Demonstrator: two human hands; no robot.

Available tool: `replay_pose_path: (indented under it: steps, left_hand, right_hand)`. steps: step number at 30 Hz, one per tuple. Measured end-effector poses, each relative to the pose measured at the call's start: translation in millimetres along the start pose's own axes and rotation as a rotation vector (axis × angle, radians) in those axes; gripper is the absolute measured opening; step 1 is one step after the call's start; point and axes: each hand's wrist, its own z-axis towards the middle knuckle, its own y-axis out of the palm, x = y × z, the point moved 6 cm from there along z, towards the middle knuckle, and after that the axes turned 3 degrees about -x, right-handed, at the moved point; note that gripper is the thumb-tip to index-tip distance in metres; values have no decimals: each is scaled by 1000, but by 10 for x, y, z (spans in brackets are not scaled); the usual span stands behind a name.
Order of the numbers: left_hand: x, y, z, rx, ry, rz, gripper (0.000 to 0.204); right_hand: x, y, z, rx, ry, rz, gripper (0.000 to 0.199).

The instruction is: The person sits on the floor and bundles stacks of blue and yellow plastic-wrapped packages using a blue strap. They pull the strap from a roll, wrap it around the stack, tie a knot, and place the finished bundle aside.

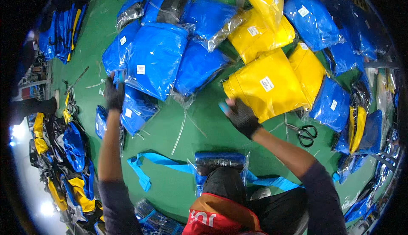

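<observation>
My left hand (114,95), in a dark glove, reaches to the lower left edge of the blue folded items in clear bags. Its fingers point up, loosely apart, beside a large blue bagged pack (158,58) and above a smaller blue pack (137,112). My right hand (243,117), gloved with a light blue fingertip, lies at the lower left corner of a yellow bagged pack (272,88). Its fingers stretch leftward, apart, with nothing visible in them. Between my arms lies a dark blue bundle in clear plastic (221,159).
Black-handled scissors (307,135) lie right of my right hand. A light blue strap (165,158) runs across the green floor (170,137). Blue, black and yellow goods (74,150) heap at the left, near a dark-clothed limb (36,107). More blue packs (333,103) lie at the right.
</observation>
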Motion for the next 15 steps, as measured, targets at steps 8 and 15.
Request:
replay_pose_path:
  steps: [8, 15]
  left_hand:
    - [383, 1029, 399, -503, -60, 279, 59]
    - [708, 1312, 651, -476, 454, 68, 42]
  right_hand:
    - [-828, 332, 1634, -110, 444, 526, 88]
    - [-797, 448, 954, 460, 470, 535, 78]
